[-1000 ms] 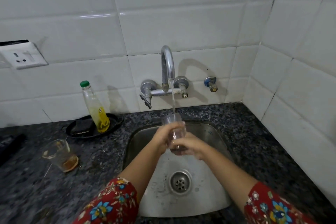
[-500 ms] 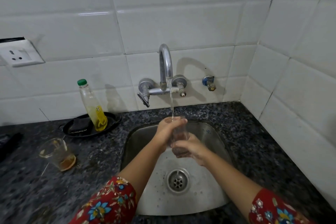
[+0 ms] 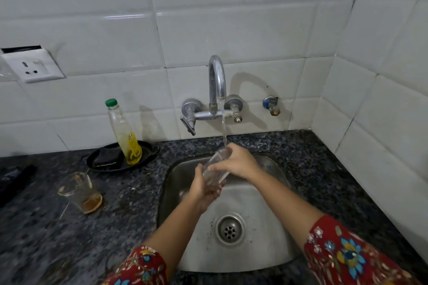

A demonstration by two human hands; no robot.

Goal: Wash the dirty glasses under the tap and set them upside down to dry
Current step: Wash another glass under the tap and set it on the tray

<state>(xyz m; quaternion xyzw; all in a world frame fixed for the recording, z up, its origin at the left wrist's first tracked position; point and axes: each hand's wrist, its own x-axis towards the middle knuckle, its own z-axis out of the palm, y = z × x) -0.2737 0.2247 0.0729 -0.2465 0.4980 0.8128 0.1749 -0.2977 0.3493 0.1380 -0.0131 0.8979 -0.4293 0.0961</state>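
A clear glass [image 3: 214,170] is tilted under the running tap [image 3: 217,81], over the steel sink [image 3: 273,243]. My left hand [image 3: 203,188] cups its base from below, fingers curled round it. My right hand [image 3: 238,163] grips its upper part near the rim, where the water stream lands. A second glass [image 3: 80,192] with brown dregs stands upright on the dark granite counter [image 3: 46,238], left of the sink.
A black dish [image 3: 148,152] holding a scrubber and a green-capped bottle [image 3: 125,133] of yellow liquid sits behind the dirty glass. A wall socket [image 3: 32,67] is at far left. A dark object [image 3: 14,178] lies at the counter's left edge. Tiled walls close the back and right.
The glass has tipped from upright to slanted. My hands swapped places: the left moved down to the base, the right moved up to the rim.
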